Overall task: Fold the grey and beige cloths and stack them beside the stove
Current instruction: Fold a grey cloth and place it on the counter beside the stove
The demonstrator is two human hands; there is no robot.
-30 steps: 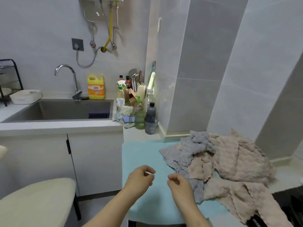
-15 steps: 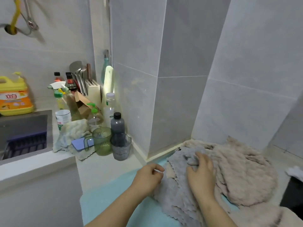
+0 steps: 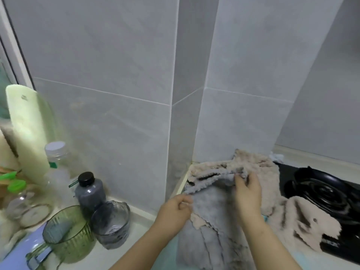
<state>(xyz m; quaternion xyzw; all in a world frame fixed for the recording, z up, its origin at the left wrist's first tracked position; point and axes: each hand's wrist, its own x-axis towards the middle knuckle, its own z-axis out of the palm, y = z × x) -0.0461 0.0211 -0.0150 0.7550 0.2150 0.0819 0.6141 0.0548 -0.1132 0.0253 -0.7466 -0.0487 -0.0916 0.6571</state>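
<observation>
A grey cloth [image 3: 210, 209] hangs lifted off the counter in front of the tiled wall corner. My left hand [image 3: 175, 210] pinches its left edge, and my right hand [image 3: 247, 193] pinches its upper right edge. Behind and to the right lies a heap of beige cloths [image 3: 259, 168], one of which [image 3: 311, 228] spills over the black stove [image 3: 331, 193]. A beige edge [image 3: 200, 221] also peeks out under the grey cloth.
On the left of the counter stand a dark bottle [image 3: 88, 191], a clear bottle [image 3: 58, 172], a grey cup [image 3: 112, 223] and a green cup [image 3: 68, 232]. A pale green board [image 3: 29, 129] leans against the wall. Light blue mat [image 3: 165, 256] lies under the cloths.
The view has moved closer and to the right. Both hands have gone from resting near the pile to taking hold of the grey cloth and raising it.
</observation>
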